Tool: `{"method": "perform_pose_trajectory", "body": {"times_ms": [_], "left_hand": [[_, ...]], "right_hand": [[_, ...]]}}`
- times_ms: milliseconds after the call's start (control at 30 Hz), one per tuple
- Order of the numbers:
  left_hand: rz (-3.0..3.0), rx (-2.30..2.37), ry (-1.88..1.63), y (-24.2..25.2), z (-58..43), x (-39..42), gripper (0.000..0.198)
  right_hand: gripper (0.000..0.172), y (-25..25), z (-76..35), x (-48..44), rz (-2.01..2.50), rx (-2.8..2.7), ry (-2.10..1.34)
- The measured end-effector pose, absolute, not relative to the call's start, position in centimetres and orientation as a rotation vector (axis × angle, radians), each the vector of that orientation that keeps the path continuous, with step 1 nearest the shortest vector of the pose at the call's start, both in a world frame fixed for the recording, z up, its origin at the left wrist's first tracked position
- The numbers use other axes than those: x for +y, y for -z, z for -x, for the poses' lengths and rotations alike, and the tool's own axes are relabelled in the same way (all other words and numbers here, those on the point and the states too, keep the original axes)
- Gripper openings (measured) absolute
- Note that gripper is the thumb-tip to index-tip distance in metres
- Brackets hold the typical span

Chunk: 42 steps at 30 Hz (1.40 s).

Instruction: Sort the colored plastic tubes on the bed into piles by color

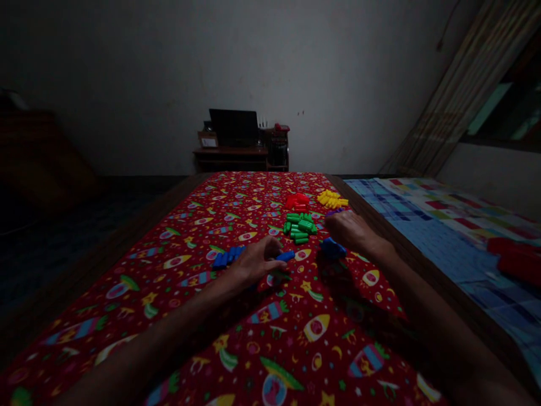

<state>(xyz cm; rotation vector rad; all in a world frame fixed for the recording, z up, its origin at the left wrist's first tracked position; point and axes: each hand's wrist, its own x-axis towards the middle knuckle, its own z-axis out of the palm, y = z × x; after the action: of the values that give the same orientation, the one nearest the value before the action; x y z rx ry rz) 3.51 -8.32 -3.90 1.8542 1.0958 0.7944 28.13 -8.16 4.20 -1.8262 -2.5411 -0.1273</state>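
Note:
My left hand (pixel 258 260) is low over the red patterned cloth, its thumb and index finger apart in a curve. A small blue plastic piece (pixel 286 256) lies by those fingertips; whether they touch it is unclear. Several more blue pieces (pixel 226 258) form a row left of the hand, partly hidden by it. My right hand (pixel 349 230) is curled with its fingers turned down, and what is in them is hidden. Purple pieces (pixel 333 212) show just behind it. A cluster of blue pieces (pixel 332 248) is in front of and slightly left of this hand.
Green pieces (pixel 300 226), red pieces (pixel 297 201) and yellow pieces (pixel 332 199) lie in separate piles farther back on the cloth (pixel 236 203). A desk with a dark monitor (pixel 234 127) stands against the wall. At right is a surface with blue checked fabric (pixel 393 225).

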Motion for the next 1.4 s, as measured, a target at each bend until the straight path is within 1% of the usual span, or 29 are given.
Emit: {"method": "perform_pose_trajectory", "body": {"times_ms": [133, 200, 300, 367, 433, 533, 633, 700, 867, 1000, 1100, 1200, 1267, 1333, 1400], "left_hand": [[-1.652, 1.055, -0.787, 4.4, -3.8, -8.1, 0.037], [-1.609, 1.017, -0.786, 4.7, -3.6, -7.7, 0.037], [-1.594, 0.951, -0.747, 4.8, -3.3, -7.4, 0.036], [-1.644, 0.944, -0.718, 4.4, -3.1, -7.4, 0.036], [-1.802, 0.978, -0.675, 3.8, -2.4, -7.4, 0.032], [-2.183, 1.128, -0.632, 2.9, -0.2, -7.1, 0.033], [-2.452, 1.276, -0.590, 2.9, 2.5, -6.3, 0.038], [-2.533, 1.294, -0.479, 3.2, 3.7, -5.7, 0.037], [-2.537, 1.291, -0.198, 3.4, 3.4, -5.4, 0.027], [-2.547, 1.299, -0.141, 3.3, 2.8, -5.6, 0.019], [-2.552, 1.265, -0.266, 3.1, 2.5, -5.8, 0.014], [-2.363, 1.274, -0.477, 2.4, 1.0, -6.5, 0.014], [-2.152, 1.242, -0.589, 1.9, -0.4, -7.2, 0.019], [-1.989, 1.148, -0.661, 1.4, -1.6, -7.8, 0.028], [-1.929, 1.083, -0.697, 1.0, -2.0, -8.0, 0.036]], "right_hand": [[0.019, -2.9, -23.9, -10.4, 1.077, -2.721, -0.242], [0.020, -1.8, -22.9, -10.6, 0.928, -2.728, -0.317], [0.022, -0.5, -23.0, -10.1, 0.852, -2.703, -0.387], [0.026, -0.2, -23.7, -9.6, 0.840, -2.718, -0.399], [0.029, -0.4, -24.4, -9.4, 0.932, -2.744, -0.284], [0.026, -1.0, -25.3, -9.3, 1.246, -2.801, -0.037], [0.024, -1.6, -26.5, -9.0, 1.578, -2.883, 0.008], [0.024, -1.5, -27.3, -8.6, 1.643, -2.864, 0.033], [0.021, -0.5, -27.7, -8.0, 1.403, -2.685, 0.228], [0.017, 0.9, -25.7, -8.7, 1.026, -2.688, 0.124], [0.019, 2.5, -23.7, -9.9, 0.820, -2.632, -0.037], [0.037, 3.7, -22.0, -10.8, 0.777, -2.536, -0.206], [0.043, 3.9, -21.4, -10.9, 0.827, -2.483, -0.294], [0.038, 3.6, -21.4, -10.6, 0.893, -2.443, -0.326], [0.027, 2.8, -22.1, -10.0, 0.955, -2.444, -0.312]]}}
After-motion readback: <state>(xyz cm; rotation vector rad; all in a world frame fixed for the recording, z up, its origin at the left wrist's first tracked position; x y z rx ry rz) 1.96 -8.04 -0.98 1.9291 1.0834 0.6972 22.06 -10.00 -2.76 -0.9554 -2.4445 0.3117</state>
